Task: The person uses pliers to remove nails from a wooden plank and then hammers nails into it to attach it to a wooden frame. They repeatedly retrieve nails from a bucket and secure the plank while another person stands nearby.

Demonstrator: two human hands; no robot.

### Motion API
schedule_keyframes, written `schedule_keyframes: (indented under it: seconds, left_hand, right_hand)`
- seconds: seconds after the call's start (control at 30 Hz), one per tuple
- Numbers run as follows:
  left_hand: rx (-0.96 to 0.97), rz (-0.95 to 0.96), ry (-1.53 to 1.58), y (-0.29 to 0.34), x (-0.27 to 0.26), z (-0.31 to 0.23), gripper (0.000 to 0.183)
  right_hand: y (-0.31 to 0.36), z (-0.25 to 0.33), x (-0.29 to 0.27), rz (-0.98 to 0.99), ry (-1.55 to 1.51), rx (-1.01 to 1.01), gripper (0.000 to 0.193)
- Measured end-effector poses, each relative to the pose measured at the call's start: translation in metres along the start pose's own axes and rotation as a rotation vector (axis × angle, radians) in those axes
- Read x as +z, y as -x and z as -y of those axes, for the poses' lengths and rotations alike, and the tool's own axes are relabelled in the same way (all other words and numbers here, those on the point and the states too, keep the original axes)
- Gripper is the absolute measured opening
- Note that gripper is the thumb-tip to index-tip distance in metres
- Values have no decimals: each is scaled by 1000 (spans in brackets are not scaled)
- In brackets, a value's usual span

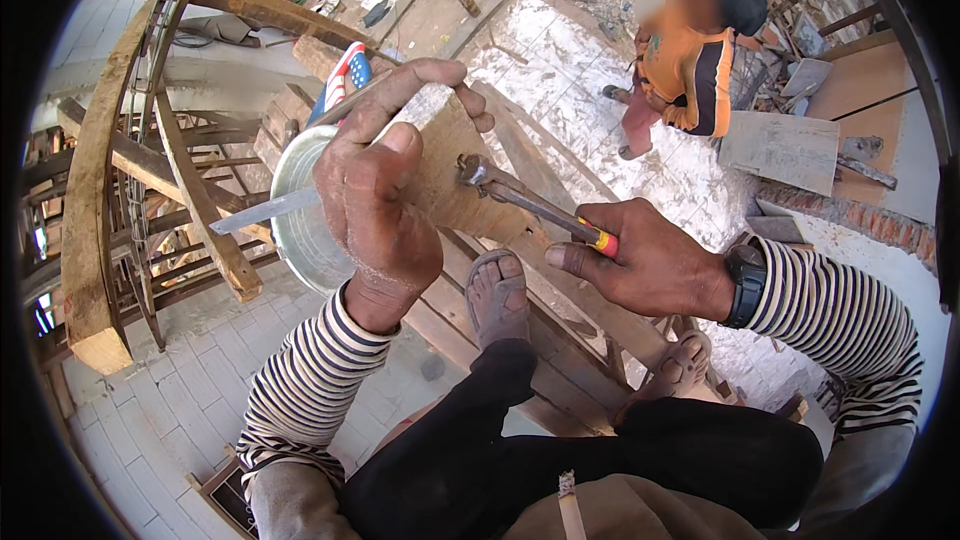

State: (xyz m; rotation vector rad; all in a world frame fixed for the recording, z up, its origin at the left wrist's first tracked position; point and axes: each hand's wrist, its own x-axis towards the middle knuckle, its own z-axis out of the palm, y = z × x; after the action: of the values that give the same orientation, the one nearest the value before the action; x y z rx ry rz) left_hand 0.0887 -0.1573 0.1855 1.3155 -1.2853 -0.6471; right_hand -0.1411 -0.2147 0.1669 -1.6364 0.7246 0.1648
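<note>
My left hand wraps its fingers and thumb around a tile piece with a pale, rough edge and a brown face, held up in front of me. My right hand grips pincers by red and yellow handles. The metal jaws of the pincers are at the tile's brown face; whether they bite on it I cannot tell. A flat grey strip sticks out left of my left hand, its other end hidden. Behind that hand stands a pale round bucket.
My sandalled feet rest on wooden planks raised over a tiled floor. Timber beams stand on the left. A person in an orange shirt is on the white-dusted floor beyond. A lit cigarette shows at the lower edge.
</note>
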Motion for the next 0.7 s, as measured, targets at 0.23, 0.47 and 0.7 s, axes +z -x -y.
schedule_keyframes:
  seconds: [0.23,0.47,0.7]
  left_hand:
    - [-194,87,235,-2,-7,-10,60]
    - [-199,154,271,0,-9,-11,67]
    - [-179,32,183,-6,14,-16,61]
  right_hand:
    - [-28,-26,17,-36,-108,-165,29]
    - [-56,-56,32,-77,-157,-412,23]
    - [-91,-75,39,-231,-170,-634,23]
